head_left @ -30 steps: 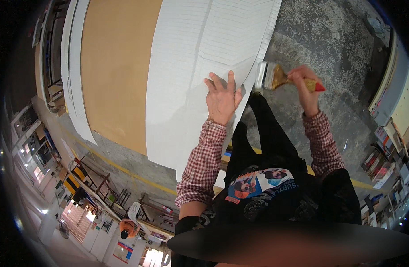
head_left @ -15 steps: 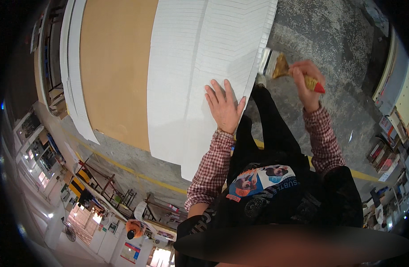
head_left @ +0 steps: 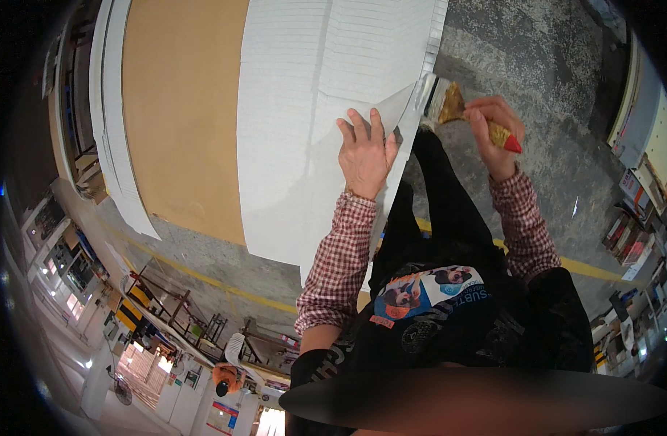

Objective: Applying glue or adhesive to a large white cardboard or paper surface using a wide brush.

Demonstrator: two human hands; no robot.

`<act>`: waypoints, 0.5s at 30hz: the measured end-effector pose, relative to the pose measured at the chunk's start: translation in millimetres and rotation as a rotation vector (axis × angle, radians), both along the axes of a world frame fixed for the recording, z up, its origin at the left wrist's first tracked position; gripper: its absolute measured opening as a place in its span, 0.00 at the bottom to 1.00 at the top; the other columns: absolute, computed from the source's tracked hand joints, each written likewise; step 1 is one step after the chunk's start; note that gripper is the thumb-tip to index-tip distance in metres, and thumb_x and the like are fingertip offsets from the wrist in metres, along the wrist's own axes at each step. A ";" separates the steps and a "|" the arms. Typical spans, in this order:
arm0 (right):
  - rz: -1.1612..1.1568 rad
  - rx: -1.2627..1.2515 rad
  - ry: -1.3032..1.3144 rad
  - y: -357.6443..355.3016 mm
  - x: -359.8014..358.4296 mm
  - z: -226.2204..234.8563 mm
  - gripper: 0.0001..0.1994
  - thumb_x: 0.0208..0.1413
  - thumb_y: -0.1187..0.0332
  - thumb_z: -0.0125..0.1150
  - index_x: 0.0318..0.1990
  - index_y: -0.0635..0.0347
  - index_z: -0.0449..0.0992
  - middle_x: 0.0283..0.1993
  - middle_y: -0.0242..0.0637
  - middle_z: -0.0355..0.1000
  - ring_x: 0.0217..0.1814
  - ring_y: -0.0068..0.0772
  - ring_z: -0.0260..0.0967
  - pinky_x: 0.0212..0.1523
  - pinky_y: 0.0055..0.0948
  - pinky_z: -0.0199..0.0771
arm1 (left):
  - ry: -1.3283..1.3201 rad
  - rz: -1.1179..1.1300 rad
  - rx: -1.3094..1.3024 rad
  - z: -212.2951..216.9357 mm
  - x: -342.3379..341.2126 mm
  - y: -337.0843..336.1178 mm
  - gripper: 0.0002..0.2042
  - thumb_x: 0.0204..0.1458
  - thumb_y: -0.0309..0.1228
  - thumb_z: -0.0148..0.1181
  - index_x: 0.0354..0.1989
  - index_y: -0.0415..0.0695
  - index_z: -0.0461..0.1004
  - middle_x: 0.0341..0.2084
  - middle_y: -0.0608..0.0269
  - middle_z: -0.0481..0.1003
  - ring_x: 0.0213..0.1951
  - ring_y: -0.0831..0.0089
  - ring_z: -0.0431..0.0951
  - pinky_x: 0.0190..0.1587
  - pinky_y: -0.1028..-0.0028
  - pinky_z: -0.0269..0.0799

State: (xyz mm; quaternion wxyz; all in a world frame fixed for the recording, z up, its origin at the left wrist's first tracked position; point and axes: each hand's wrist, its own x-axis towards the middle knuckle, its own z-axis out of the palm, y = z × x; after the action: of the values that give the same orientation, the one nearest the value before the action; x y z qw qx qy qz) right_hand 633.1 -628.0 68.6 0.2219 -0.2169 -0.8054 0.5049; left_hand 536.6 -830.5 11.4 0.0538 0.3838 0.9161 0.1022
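My right hand [head_left: 499,138] grips a wide paintbrush [head_left: 451,102] by its yellowish, red-tipped handle. Its bristles meet the right edge of a stack of white sheets [head_left: 282,145], where a narrow strip of layered edges shows. Flat on the top sheet lies my left hand [head_left: 365,163], fingers stretched out and a little apart. Beside its thumb, the top sheet bows up near the edge and casts a grey shadow. Whether the thumb tucks under that sheet, I cannot tell.
A brown board [head_left: 181,109] lies left of the white stack, with more pale sheets [head_left: 108,116] beyond it. Concrete floor [head_left: 522,65] with a yellow line runs around the work surface. A person in orange [head_left: 226,378] is far off at the lower left. Shelves with boxes [head_left: 631,236] stand at right.
My left hand has slid slightly away from me on the sheet, and the sheet by its thumb now bows up. The brush has shifted slightly left against the stack's edge.
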 end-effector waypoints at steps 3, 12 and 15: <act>-0.036 0.057 -0.019 -10.1 1.1 -5.6 0.04 0.48 0.74 0.59 0.25 0.65 0.75 0.30 0.40 0.72 0.29 0.28 0.70 0.30 0.25 0.69 | 0.018 -0.006 -0.006 -3.4 0.5 0.4 0.23 0.52 0.42 0.51 0.54 0.43 0.67 0.52 0.37 0.63 0.49 0.36 0.66 0.37 0.59 0.74; -0.037 0.040 0.033 -42.2 38.7 2.0 0.04 0.49 0.75 0.59 0.26 0.66 0.75 0.30 0.39 0.72 0.30 0.29 0.70 0.31 0.25 0.70 | -0.042 0.138 0.020 3.3 52.9 -55.0 0.38 0.48 0.55 0.53 0.61 0.38 0.56 0.61 0.33 0.48 0.62 0.36 0.45 0.59 0.49 0.51; -0.048 0.059 0.041 -31.2 25.1 -10.5 0.03 0.49 0.75 0.59 0.27 0.66 0.75 0.30 0.39 0.73 0.30 0.28 0.70 0.30 0.24 0.70 | -0.165 0.123 -0.106 4.8 69.2 -81.5 0.38 0.49 0.53 0.53 0.63 0.39 0.52 0.62 0.33 0.43 0.63 0.36 0.41 0.60 0.47 0.46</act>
State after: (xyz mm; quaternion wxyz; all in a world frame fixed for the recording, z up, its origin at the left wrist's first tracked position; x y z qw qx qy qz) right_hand 658.3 -659.2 58.2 0.2567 -0.2193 -0.8098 0.4798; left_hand 605.7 -912.0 16.2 0.1428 0.3140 0.9345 0.0879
